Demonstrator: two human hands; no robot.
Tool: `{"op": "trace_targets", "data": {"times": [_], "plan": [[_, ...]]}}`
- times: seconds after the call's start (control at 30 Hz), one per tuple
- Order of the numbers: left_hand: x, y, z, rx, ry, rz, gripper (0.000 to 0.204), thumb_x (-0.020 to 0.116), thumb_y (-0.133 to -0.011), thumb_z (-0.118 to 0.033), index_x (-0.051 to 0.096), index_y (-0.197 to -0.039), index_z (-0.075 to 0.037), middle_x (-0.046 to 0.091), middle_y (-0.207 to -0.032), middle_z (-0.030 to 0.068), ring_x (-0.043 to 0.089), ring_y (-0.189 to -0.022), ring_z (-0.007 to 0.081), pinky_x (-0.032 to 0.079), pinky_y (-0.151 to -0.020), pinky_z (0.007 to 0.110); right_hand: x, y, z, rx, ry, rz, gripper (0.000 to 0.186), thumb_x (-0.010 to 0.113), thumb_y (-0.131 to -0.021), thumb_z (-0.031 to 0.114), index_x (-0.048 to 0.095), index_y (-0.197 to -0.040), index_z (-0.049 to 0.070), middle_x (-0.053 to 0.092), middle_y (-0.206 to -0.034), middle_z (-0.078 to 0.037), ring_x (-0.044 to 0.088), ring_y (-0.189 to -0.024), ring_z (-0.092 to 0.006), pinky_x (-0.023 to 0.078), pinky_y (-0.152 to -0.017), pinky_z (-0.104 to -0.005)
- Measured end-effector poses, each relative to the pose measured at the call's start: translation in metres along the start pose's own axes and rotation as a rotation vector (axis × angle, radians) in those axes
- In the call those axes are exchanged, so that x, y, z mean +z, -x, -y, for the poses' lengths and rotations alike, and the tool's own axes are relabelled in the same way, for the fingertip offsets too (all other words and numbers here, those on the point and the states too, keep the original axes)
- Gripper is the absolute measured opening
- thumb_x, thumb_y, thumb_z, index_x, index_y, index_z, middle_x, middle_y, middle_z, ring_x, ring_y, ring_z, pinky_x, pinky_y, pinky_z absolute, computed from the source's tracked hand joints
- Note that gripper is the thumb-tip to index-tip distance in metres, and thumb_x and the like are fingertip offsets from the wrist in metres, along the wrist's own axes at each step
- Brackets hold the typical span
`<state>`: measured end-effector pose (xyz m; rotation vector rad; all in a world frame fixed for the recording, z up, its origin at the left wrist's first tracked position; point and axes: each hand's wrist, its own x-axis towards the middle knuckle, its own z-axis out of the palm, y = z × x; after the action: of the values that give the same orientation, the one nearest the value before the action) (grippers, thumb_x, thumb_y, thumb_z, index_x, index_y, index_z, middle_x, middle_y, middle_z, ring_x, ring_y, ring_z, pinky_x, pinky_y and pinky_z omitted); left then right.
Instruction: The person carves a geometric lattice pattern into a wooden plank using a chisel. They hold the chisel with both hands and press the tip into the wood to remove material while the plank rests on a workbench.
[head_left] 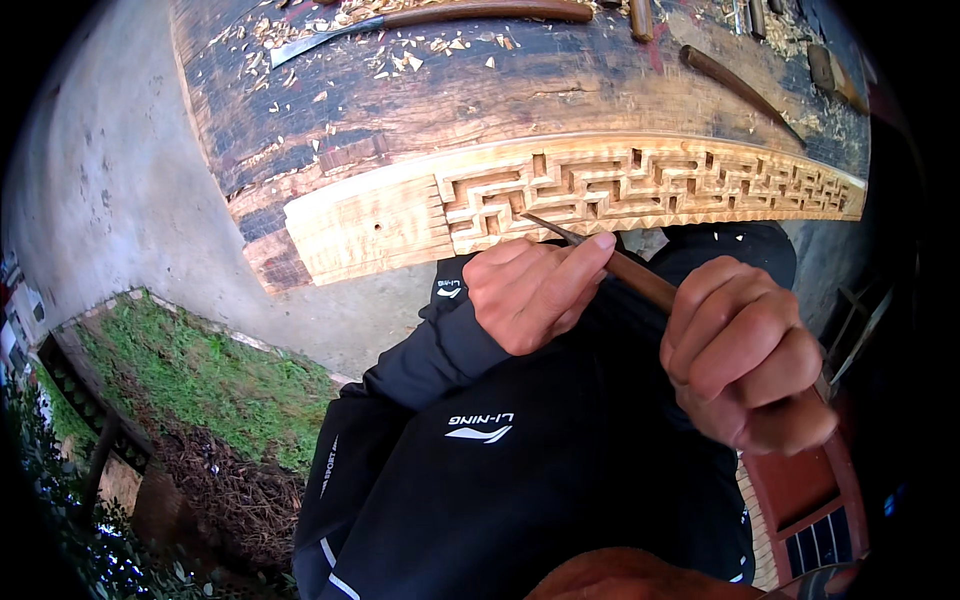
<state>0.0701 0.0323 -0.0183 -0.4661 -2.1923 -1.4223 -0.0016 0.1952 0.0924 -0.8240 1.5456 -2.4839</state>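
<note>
Gripping a brown wooden-handled chisel, probably light, stiff, best held by its handle: left hand forward, right hand rear.

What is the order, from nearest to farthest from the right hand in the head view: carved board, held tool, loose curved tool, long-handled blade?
1. Held tool: in the right hand.
2. Carved board: beyond the hand.
3. Loose curved tool: on the bench, beyond the board.
4. Long-handled blade: farther, leftward.
</note>
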Motion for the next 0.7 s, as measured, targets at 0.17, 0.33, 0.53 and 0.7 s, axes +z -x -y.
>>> {"op": "trace_targets", "data": {"times": [0.17, 0.33, 0.53, 0.7], "plan": [[0.002, -0.004, 0.0, 0.049, 0.071, 0.037, 0.055, 0.083, -0.085, 0.01, 0.068, -0.137, 0.006, 0.077, -0.084, 0.0101, 0.072, -0.063, 0.0216, 0.052, -0.055, 0.032, 0.008, -0.003, 0.016, -0.006, 0.154, 0.059, 0.059, 0.047, -0.116, 0.055, 0.046, -0.072, 0.015, 0.067, -0.067, -0.002, 0.054, -0.04, -0.0103, 0.04, -0.041, -0.0222], [0.008, -0.014, 0.005, 0.091, 0.077, 0.019, 0.06, 0.084, -0.083, 0.01, 0.068, -0.141, 0.006, 0.074, -0.08, 0.0071, 0.07, -0.061, 0.0192, 0.049, -0.054, 0.031, 0.003, -0.009, 0.024, 0.039, 0.155, 0.001, 0.056, 0.047, -0.115, 0.05, 0.045, -0.071, 0.016, 0.069, -0.067, -0.002, 0.048, -0.037, -0.0071, 0.035, -0.039, -0.0214], [0.011, -0.011, 0.008, 0.076, 0.095, -0.031, 0.062, 0.085, -0.081, 0.011, 0.068, -0.141, 0.008, 0.072, -0.077, 0.0075, 0.067, -0.058, 0.0192, 0.047, -0.053, 0.031, 0.0, -0.025, 0.026, 0.134, 0.189, 0.134, 0.051, 0.049, -0.115, 0.045, 0.047, -0.074, 0.016, 0.07, -0.068, -0.002, 0.05, -0.038, -0.0076, 0.034, -0.04, -0.0229], [0.005, -0.008, 0.006, 0.039, 0.058, -0.01, 0.06, 0.085, -0.079, 0.011, 0.069, -0.136, 0.009, 0.073, -0.078, 0.0086, 0.068, -0.059, 0.0199, 0.048, -0.053, 0.031, 0.001, -0.031, 0.02, 0.161, 0.228, 0.222, 0.046, 0.056, -0.112, 0.042, 0.051, -0.076, 0.013, 0.071, -0.069, -0.005, 0.055, -0.041, -0.0127, 0.039, -0.041, -0.0259]]}}
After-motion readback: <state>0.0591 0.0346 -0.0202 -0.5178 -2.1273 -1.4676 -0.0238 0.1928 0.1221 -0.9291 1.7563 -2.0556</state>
